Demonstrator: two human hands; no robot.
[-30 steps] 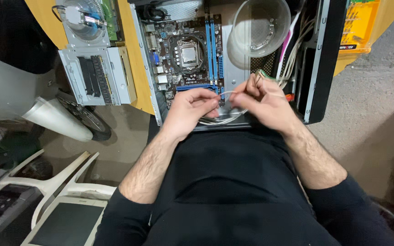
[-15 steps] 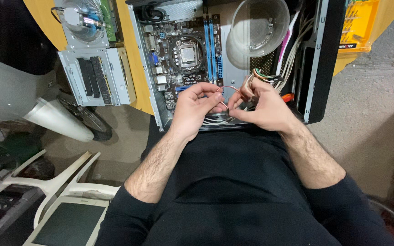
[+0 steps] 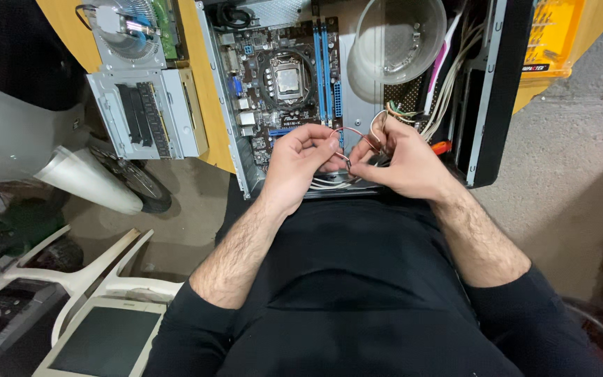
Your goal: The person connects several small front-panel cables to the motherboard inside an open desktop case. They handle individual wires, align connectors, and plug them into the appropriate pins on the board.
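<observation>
An open computer case (image 3: 486,98) lies on a yellow table, with a motherboard (image 3: 284,77) inside. My left hand (image 3: 298,164) and my right hand (image 3: 403,160) meet over the case's near edge. Both pinch thin red and white wires (image 3: 357,136) that loop between the fingertips. A small connector sits at the pinch point. More pale cables (image 3: 329,183) run under my hands. A bundle of white cables (image 3: 448,84) runs along the case's right side.
A clear plastic bowl (image 3: 399,38) rests inside the case. A grey drive bay (image 3: 148,112) and a cooler fan (image 3: 127,28) lie at the left on the table (image 3: 207,91). White plastic chairs (image 3: 78,279) and an old monitor (image 3: 102,342) stand at lower left. A yellow box (image 3: 549,42) is at upper right.
Both hands have drawn closer together and the wire loop between them has tightened. The hands have stayed over the case's near edge.
</observation>
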